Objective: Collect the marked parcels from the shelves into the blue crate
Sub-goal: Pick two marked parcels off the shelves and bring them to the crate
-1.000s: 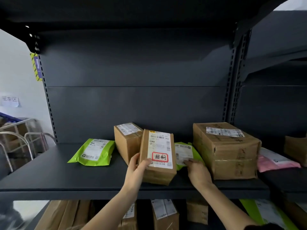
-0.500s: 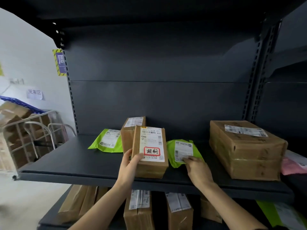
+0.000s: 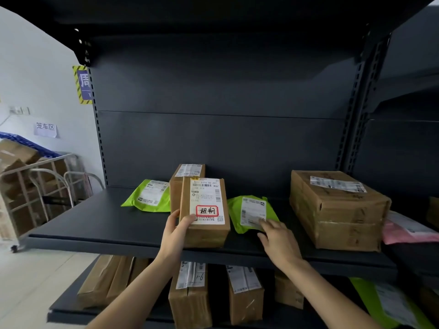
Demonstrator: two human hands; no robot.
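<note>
The left hand [image 3: 177,233] grips the box [image 3: 204,233] at its lower corner, thumb on the label, likely because the red sticker [image 3: 207,211] marks it for collection. The right hand [image 3: 278,238] presses straight fingers on the bag [image 3: 235,217] beside it, probably checking its label. Both parcels lie on the shelf [image 3: 107,224].

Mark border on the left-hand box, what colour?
Red, around black handwriting on the white label of the box; head view.
</note>
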